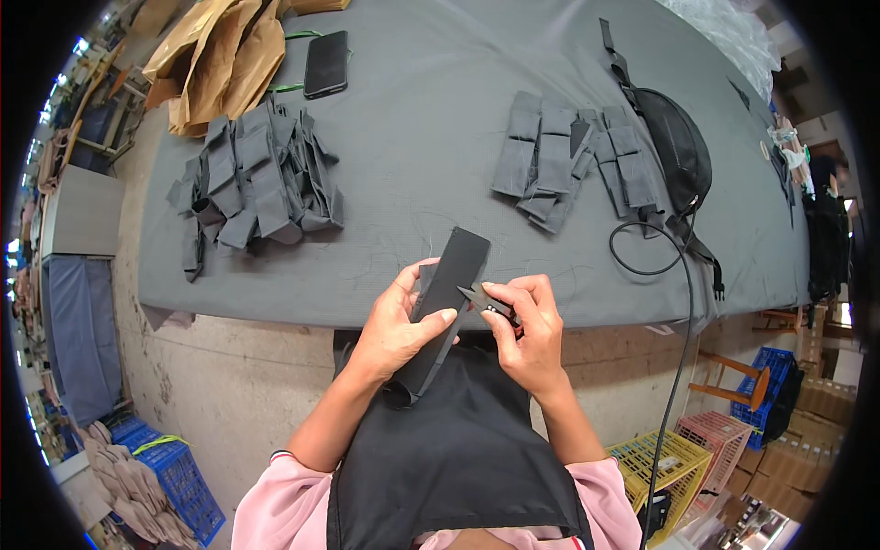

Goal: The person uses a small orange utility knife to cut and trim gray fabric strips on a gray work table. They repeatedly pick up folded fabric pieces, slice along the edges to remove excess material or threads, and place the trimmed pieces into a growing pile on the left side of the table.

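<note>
A black fabric strip (pixel 445 298) is gripped in the closed left hand (pixel 399 325) at the desk (pixel 412 137) near edge. Thread snips (pixel 490 302) are pinched in the right hand (pixel 530 335), blades at the strip. Two piles of grey sewn pieces (pixel 257 183) (pixel 573 156) are stacked farther back, well apart; bare desk is left between them.

I count two hands, left hand (pixel 396 325) and right hand (pixel 530 332). One dark fabric strip (pixel 446 291) between them, one small thread snips (pixel 488 303). Two heaps of grey fabric pieces: left heap (pixel 254 186), right heap (pixel 576 158); pieces per heap I can't tell. One phone (pixel 326 63), one black waist bag (pixel 678 147), one black cable (pixel 676 302). Plastic crates: two blue (pixel 179 472) (pixel 768 385), one yellow (pixel 658 467), one pink (pixel 715 438).
</note>
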Tool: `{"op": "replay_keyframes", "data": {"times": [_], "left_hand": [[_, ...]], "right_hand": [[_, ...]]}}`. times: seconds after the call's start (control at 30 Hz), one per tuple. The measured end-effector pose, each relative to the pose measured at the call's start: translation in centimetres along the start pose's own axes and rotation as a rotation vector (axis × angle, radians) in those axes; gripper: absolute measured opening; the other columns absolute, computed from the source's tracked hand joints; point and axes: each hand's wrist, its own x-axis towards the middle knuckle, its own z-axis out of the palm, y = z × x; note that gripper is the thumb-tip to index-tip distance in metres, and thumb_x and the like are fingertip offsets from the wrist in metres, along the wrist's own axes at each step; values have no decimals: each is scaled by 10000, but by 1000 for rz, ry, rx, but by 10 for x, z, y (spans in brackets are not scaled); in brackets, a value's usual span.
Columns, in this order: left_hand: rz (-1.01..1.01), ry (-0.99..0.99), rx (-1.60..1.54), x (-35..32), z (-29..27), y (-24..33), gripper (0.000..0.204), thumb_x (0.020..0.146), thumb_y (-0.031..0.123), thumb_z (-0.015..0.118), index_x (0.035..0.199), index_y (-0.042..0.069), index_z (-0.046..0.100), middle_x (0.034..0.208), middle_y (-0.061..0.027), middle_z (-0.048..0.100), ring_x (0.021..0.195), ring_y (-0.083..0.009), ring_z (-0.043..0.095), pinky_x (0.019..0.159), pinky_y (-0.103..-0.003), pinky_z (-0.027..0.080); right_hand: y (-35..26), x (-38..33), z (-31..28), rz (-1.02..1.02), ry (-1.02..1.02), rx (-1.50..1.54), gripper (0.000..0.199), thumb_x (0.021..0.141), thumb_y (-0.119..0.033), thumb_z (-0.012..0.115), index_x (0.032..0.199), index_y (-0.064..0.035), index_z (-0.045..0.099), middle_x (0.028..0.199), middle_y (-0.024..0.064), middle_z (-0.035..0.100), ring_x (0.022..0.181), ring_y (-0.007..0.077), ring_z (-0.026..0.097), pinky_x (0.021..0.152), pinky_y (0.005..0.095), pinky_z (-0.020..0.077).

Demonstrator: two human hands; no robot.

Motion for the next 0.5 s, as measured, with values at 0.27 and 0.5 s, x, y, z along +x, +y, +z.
{"op": "replay_keyframes", "data": {"times": [0.27, 0.5], "left_hand": [[-76, -17, 38, 1, -3, 0, 533, 827, 39, 662, 1285, -11, 392, 1024, -140, 630, 829, -143, 622, 683, -282, 562], [-87, -84, 61, -4, 6, 6, 501, 830, 13, 658, 1262, -14, 406, 1022, -102, 605, 841, -136, 616, 691, -282, 565]], "right_hand": [[1, -12, -8, -51, 32, -77, 301, 713, -13, 708, 1005, -56, 652, 834, 74, 533, 593, 195, 541, 525, 307, 443], [0, -1, 3, -211, 26, -128, 314, 707, -1, 707, 1011, -50, 645, 785, 69, 529, 604, 213, 550, 538, 318, 448]]}}
